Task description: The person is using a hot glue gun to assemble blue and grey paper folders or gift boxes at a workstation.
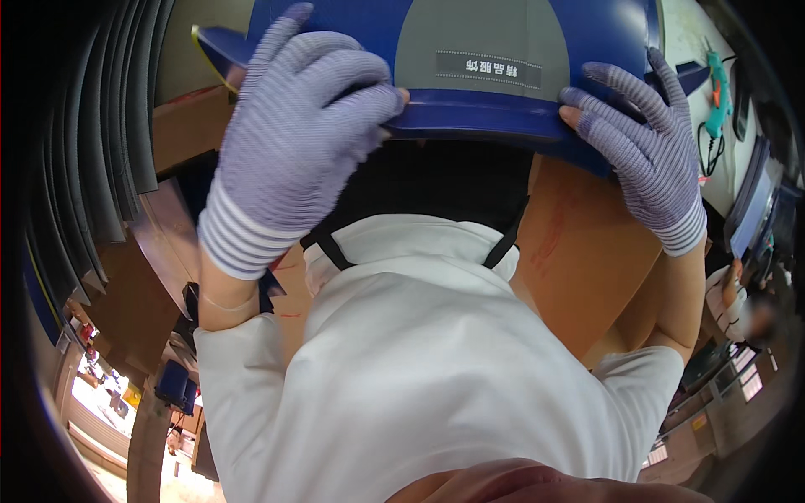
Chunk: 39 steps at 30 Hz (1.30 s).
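Note:
A glossy blue sheet (478, 113) with a grey rounded panel and a dark printed label lies at the top of the head view, its near edge bent up into a strip. My left hand (306, 134), in a purple-and-white striped glove with a bare thumb tip, pinches that strip at its left part. At the right part, my right hand (650, 138), gloved alike, presses its bare thumb tip to the strip, with the other fingers bent over the sheet. The undersides of both grips are hidden.
Several dark grey sheets (105, 126) stand in a row at the left. A teal hand tool (715, 96) with a black cord lies on the pale table at the right, near stacked blue pieces (750, 201). Brown cardboard (579, 243) is beneath the sheet; another person (729, 298) is far right.

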### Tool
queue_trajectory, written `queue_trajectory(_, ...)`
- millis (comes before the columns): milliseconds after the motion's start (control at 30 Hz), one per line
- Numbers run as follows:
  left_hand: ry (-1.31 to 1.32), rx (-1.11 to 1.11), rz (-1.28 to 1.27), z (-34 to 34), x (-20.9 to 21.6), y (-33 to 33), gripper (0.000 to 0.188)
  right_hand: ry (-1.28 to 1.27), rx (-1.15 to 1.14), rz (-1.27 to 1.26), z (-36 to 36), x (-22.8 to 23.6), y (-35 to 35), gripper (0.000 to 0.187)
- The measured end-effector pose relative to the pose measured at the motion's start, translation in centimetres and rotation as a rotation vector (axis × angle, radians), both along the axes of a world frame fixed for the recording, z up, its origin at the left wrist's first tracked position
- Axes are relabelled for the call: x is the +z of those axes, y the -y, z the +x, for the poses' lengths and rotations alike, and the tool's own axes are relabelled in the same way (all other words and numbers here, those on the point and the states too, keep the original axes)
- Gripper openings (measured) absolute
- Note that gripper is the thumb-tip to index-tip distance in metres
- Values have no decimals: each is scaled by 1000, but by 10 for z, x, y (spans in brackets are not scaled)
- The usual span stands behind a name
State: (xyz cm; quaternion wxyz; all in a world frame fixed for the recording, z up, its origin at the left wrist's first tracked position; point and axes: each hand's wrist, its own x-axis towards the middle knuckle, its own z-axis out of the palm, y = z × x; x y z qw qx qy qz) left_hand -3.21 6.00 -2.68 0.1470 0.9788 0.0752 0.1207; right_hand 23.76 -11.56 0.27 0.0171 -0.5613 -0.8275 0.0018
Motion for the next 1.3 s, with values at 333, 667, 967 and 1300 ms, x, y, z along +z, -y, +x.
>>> queue_trajectory(333, -53, -128, 166, -4, 17, -44, 34, 117, -3, 64, 35, 20, -13, 30)
queue_trajectory(667, 23, -8, -101, 34, 16, -24, 27, -349, -292, 145, 17, -10, -26, 31)
queue_trajectory(967, 279, 548, -203, 64, 5, 22, 33, -446, -763, 356, -46, -32, -31, 49)
queue_trajectory(1300, 57, 515, -74, 79, -13, 3, 23, -213, -945, -3, -49, -5, -65, 17)
